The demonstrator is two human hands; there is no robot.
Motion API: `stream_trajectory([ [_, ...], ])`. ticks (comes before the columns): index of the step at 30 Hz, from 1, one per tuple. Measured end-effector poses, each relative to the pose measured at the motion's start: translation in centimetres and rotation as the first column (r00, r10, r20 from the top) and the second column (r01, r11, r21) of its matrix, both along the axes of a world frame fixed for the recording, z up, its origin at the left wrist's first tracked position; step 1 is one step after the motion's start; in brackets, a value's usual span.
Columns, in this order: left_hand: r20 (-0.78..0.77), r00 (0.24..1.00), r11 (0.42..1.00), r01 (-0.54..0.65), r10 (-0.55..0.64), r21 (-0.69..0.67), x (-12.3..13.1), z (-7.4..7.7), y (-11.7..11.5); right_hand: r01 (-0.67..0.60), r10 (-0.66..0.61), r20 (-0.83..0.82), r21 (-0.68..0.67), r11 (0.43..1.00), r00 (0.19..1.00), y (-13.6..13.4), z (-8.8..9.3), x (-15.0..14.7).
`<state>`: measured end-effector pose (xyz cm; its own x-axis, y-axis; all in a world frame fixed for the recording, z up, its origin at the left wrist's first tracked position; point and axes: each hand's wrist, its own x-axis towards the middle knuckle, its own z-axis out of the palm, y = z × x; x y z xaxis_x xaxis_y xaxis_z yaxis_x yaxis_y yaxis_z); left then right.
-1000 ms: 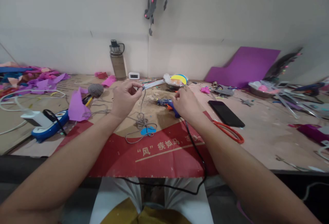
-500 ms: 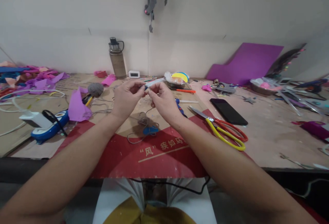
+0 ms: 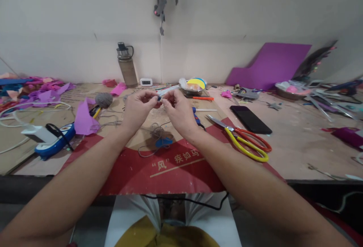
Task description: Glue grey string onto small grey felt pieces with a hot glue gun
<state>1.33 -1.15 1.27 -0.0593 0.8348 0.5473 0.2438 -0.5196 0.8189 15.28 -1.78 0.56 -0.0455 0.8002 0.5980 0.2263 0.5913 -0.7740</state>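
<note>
Over the cardboard sheet, my left hand (image 3: pixel 138 110) and my right hand (image 3: pixel 181 114) meet fingertip to fingertip. Both are closed in a pinch around a small dark blue piece (image 3: pixel 159 98), mostly covered by the fingers; its exact kind is too small to tell. Below the hands lies a loose tangle of grey yarn (image 3: pixel 157 130), with a strand running up toward my right hand. A blue felt scrap (image 3: pixel 163 142) rests under the yarn. Just beyond my fingers are white sticks (image 3: pixel 170 88).
To the right lie scissors (image 3: pixel 241 137) and a black phone (image 3: pixel 250 119). A blue glue gun (image 3: pixel 196 116) is partly behind my right hand. A power strip (image 3: pixel 55 141), grey yarn ball (image 3: pixel 103 100) and purple felt (image 3: pixel 85 118) sit left. A bottle (image 3: pixel 127 69) stands at the wall.
The view has shifted slightly. My fingertips have adjusted around the small dark blue piece, which shows a little more now. Both hands stay in nearly the same place.
</note>
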Motion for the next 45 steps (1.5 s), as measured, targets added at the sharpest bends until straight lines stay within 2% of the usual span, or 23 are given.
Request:
stream_trajectory([
  [5,0.064,0.998,1.0,0.005,-0.003,-0.025,0.1,-0.3,0.3,0.026,-0.026,0.037,-0.021,0.999,0.999,-0.3,0.1,-0.1],
  [13,0.166,0.982,0.994,0.097,-0.088,-0.047,0.3,-0.5,0.4,0.035,-0.036,-0.008,-0.052,0.998,0.999,0.4,-0.3,-0.1],
  [27,0.156,0.978,0.987,0.149,-0.14,-0.052,0.4,-0.2,-0.3,0.098,-0.098,0.001,-0.029,0.995,0.995,0.2,-0.1,0.1],
  [36,0.154,0.977,0.985,0.16,-0.147,-0.072,0.4,-0.5,0.0,0.021,-0.022,-0.019,-0.048,0.999,1.0,0.1,-0.1,0.0],
  [42,0.191,0.96,0.944,0.245,-0.205,-0.219,0.0,0.1,0.2,0.064,-0.065,-0.009,-0.087,0.994,0.998,0.5,-0.2,0.5],
  [45,0.112,0.979,0.956,0.194,-0.173,-0.22,-0.4,0.6,0.1,0.081,-0.079,0.027,-0.088,0.993,0.997,0.6,-0.1,0.9],
])
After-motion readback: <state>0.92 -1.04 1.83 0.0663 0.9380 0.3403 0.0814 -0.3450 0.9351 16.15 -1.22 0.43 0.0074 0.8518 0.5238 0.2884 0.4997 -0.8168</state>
